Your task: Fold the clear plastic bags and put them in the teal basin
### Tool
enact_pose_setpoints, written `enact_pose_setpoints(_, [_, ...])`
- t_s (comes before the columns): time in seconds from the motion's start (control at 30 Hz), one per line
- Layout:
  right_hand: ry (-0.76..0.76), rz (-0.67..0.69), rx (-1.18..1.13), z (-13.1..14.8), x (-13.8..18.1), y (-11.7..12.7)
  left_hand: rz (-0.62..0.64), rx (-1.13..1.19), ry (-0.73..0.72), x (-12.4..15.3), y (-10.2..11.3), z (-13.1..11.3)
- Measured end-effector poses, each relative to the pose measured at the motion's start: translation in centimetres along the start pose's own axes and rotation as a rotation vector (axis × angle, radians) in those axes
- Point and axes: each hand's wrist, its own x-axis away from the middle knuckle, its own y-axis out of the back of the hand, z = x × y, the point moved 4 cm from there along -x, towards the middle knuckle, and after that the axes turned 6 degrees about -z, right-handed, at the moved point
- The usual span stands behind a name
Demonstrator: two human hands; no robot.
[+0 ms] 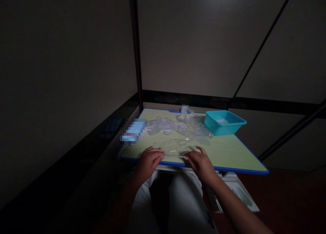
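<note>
A clear plastic bag (174, 147) lies flat along the near side of the table, its near edge stretched between my two hands. My left hand (150, 162) pinches that edge at its left end, thumb and fingers together. At the right end, my right hand (201, 164) grips the same edge between thumb and fingertips, with one finger raised. Just beyond are more crumpled clear plastic bags (165, 125), overlapping one another. Whether anything is inside the held bag is too dim to make out.
A turquoise plastic basin (220, 128) with something pale inside stands at the table's back right. A blurred-out phone-like object (134, 131) lies at the left. The yellow-green table (236, 156) has a blue rim. Below right, a white drawer or tray (244, 193) juts out.
</note>
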Motion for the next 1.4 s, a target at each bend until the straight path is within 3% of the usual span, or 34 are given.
enact_pose_setpoints(0.17, [-0.078,0.296,-0.121,-2.1,-5.2,-0.2,-0.090,0.187,0.305,-1.2,0.4,1.2])
enact_pose_setpoints(0.3, [-0.096,0.440,-0.277,-3.7,-8.3,-1.9,-0.058,0.341,0.410,-1.6,0.2,2.0])
enact_pose_setpoints(0.6, [-0.139,0.467,-0.312,-4.9,-9.4,-4.2,-0.017,0.347,0.513,-2.1,-0.1,3.4])
enact_pose_setpoints(1.1, [-0.067,0.523,-0.313,-5.5,-9.7,-4.4,-0.084,0.157,0.514,-3.0,-0.2,4.0])
enact_pose_setpoints(1.4, [-0.055,0.461,-0.287,-5.8,-9.7,-5.1,-0.089,0.132,0.505,-2.8,-0.4,4.6])
